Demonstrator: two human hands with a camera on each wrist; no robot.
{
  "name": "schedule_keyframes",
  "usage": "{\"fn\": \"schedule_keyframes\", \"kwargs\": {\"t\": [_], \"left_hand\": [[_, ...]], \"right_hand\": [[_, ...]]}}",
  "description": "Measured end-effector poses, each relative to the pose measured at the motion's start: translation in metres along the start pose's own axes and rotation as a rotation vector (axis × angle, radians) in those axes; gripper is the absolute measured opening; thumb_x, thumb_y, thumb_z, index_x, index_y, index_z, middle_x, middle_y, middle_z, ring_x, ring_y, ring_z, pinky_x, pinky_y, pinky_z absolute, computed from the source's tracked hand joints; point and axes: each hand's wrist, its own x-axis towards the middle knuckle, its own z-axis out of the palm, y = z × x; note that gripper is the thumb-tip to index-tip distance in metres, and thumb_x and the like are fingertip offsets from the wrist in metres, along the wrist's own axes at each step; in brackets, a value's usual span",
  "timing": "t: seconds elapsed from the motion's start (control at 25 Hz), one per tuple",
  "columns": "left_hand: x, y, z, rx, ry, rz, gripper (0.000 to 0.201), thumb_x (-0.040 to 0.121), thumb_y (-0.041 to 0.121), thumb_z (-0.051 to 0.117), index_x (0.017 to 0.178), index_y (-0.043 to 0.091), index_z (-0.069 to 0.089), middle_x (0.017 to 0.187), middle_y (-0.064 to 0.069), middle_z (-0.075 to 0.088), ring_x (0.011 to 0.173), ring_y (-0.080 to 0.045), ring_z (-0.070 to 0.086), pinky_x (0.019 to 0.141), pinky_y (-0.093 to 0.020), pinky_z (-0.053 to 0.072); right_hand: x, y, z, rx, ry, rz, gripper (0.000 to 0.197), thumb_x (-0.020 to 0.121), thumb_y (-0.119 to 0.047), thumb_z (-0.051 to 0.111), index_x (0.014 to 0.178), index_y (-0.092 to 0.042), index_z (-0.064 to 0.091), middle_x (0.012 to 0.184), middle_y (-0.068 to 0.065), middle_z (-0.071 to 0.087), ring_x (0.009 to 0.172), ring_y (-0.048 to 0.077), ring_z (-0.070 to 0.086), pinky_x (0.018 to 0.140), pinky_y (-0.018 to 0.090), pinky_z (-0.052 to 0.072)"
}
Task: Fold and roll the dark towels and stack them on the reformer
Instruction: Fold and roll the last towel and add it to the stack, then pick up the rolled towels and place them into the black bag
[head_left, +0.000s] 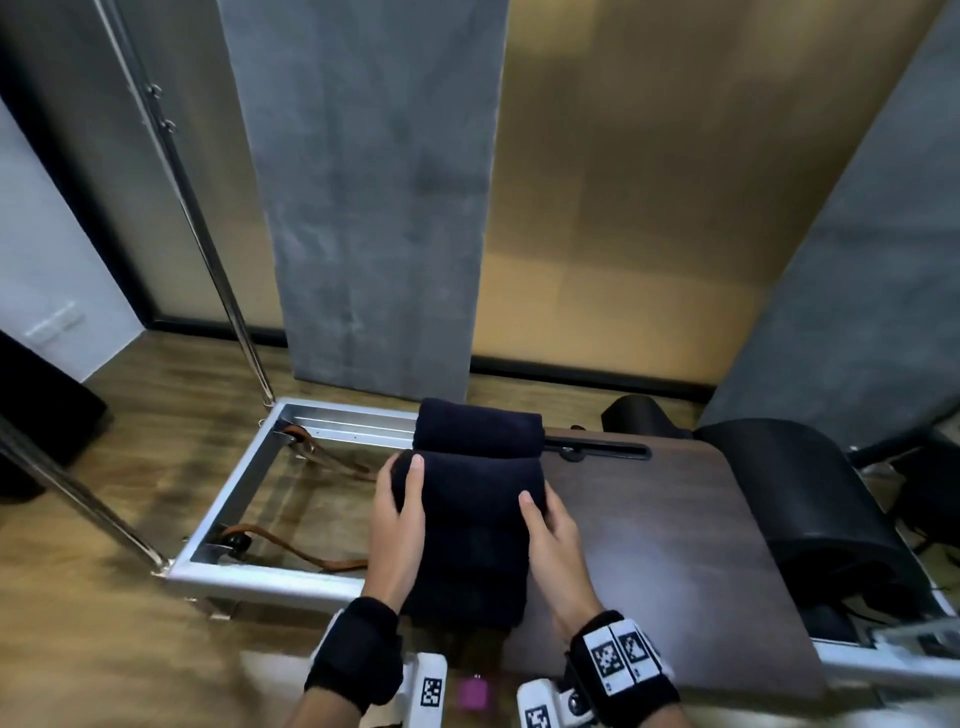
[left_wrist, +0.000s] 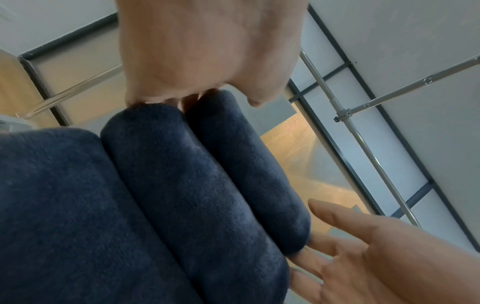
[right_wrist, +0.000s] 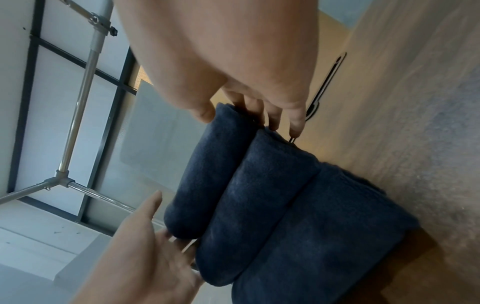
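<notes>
A rolled dark towel (head_left: 478, 430) lies at the far edge of the reformer platform (head_left: 675, 530). Just in front of it lies a second dark towel (head_left: 467, 519), partly rolled, its flat tail running toward me. My left hand (head_left: 397, 519) grips the roll's left end, thumb on top. At the right end my right hand (head_left: 553, 540) holds it the same way. The left wrist view shows the left hand (left_wrist: 207, 51), the near roll (left_wrist: 182, 185) and the far roll (left_wrist: 246, 164). The right wrist view shows the right hand (right_wrist: 233, 51) at the near roll (right_wrist: 259, 205).
The silver reformer frame (head_left: 234, 499) is open to the left, with brown straps (head_left: 311, 558) inside it. A black padded block (head_left: 810, 493) stands at the platform's right end. Slanted metal poles (head_left: 208, 234) rise on the left. A wood floor surrounds it.
</notes>
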Motion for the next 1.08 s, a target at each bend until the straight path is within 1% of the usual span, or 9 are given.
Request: {"fn": "schedule_keyframes", "kwargs": {"t": [0.08, 0.16, 0.28, 0.36, 0.44, 0.52, 0.64, 0.88, 1.08], "left_hand": [[-0.008, 0.004, -0.002, 0.027, 0.095, 0.042, 0.057, 0.1, 0.064, 0.055, 0.148, 0.035, 0.049, 0.145, 0.017, 0.054, 0.133, -0.001, 0.052, 0.113, -0.033, 0.041], [-0.024, 0.013, -0.001, 0.091, 0.261, 0.159, 0.048, 0.102, 0.061, 0.056, 0.141, 0.033, 0.052, 0.143, 0.013, 0.05, 0.133, -0.006, 0.048, 0.111, -0.032, 0.039], [-0.058, 0.026, 0.016, 0.128, 0.317, 0.419, 0.018, 0.104, 0.051, 0.055, 0.116, 0.038, 0.059, 0.118, 0.013, 0.057, 0.115, -0.009, 0.057, 0.095, -0.018, 0.042], [-0.077, 0.027, 0.039, 0.139, 0.154, 0.464, 0.011, 0.105, 0.049, 0.054, 0.109, 0.041, 0.06, 0.104, 0.011, 0.063, 0.1, -0.016, 0.063, 0.082, -0.016, 0.047], [-0.09, 0.022, 0.07, 0.171, -0.103, 0.415, 0.013, 0.107, 0.048, 0.054, 0.105, 0.04, 0.064, 0.097, 0.01, 0.068, 0.092, -0.013, 0.067, 0.077, -0.014, 0.05], [-0.101, 0.013, 0.112, 0.249, -0.381, 0.315, 0.01, 0.106, 0.04, 0.059, 0.102, 0.035, 0.068, 0.094, 0.011, 0.071, 0.091, -0.009, 0.069, 0.08, -0.021, 0.054], [-0.118, -0.006, 0.177, 0.423, -0.648, 0.242, 0.011, 0.103, 0.035, 0.065, 0.096, 0.031, 0.071, 0.09, 0.013, 0.073, 0.088, -0.005, 0.069, 0.087, -0.033, 0.056], [-0.193, -0.028, 0.33, 0.543, -0.894, 0.177, 0.017, 0.103, 0.033, 0.065, 0.097, 0.021, 0.075, 0.091, 0.004, 0.076, 0.091, -0.015, 0.07, 0.09, -0.035, 0.053], [-0.278, -0.045, 0.456, 0.567, -1.035, 0.078, 0.021, 0.105, 0.031, 0.063, 0.1, 0.015, 0.074, 0.094, -0.007, 0.078, 0.092, -0.021, 0.074, 0.082, -0.03, 0.056]], "right_hand": [[-0.004, -0.006, -0.004, -0.005, 0.013, 0.0, 0.045, 0.108, -0.035, 0.055, 0.152, -0.035, 0.049, 0.138, -0.018, 0.065, 0.117, -0.008, 0.064, 0.089, 0.012, 0.054], [-0.007, -0.012, -0.013, -0.028, 0.051, 0.004, 0.05, 0.107, -0.035, 0.055, 0.156, -0.029, 0.044, 0.141, -0.023, 0.055, 0.117, -0.016, 0.057, 0.087, 0.004, 0.047], [-0.012, -0.019, -0.035, -0.048, 0.1, 0.018, 0.047, 0.107, -0.031, 0.056, 0.153, -0.025, 0.048, 0.146, -0.012, 0.052, 0.134, 0.002, 0.049, 0.113, 0.024, 0.039], [-0.016, -0.019, -0.059, -0.05, 0.135, 0.039, 0.037, 0.107, -0.028, 0.056, 0.144, -0.023, 0.058, 0.141, -0.006, 0.06, 0.131, 0.01, 0.056, 0.118, 0.038, 0.042], [-0.022, -0.016, -0.092, -0.061, 0.191, 0.05, 0.026, 0.107, -0.022, 0.056, 0.131, -0.021, 0.067, 0.129, 0.002, 0.069, 0.12, 0.014, 0.065, 0.111, 0.044, 0.05], [-0.033, -0.011, -0.134, -0.066, 0.248, 0.053, 0.022, 0.106, -0.017, 0.056, 0.123, -0.019, 0.069, 0.119, 0.007, 0.073, 0.11, 0.016, 0.069, 0.105, 0.045, 0.054], [-0.052, -0.001, -0.205, -0.071, 0.312, 0.086, 0.018, 0.105, -0.016, 0.057, 0.116, -0.021, 0.07, 0.113, 0.009, 0.075, 0.106, 0.019, 0.071, 0.098, 0.043, 0.055], [-0.095, 0.029, -0.374, -0.048, 0.402, 0.158, 0.018, 0.106, -0.013, 0.056, 0.115, -0.008, 0.07, 0.107, 0.021, 0.075, 0.084, 0.018, 0.067, 0.066, 0.023, 0.049], [-0.135, 0.054, -0.509, -0.015, 0.5, 0.191, 0.019, 0.106, -0.015, 0.057, 0.116, -0.006, 0.07, 0.107, 0.02, 0.075, 0.089, 0.019, 0.07, 0.068, 0.02, 0.05]]}}
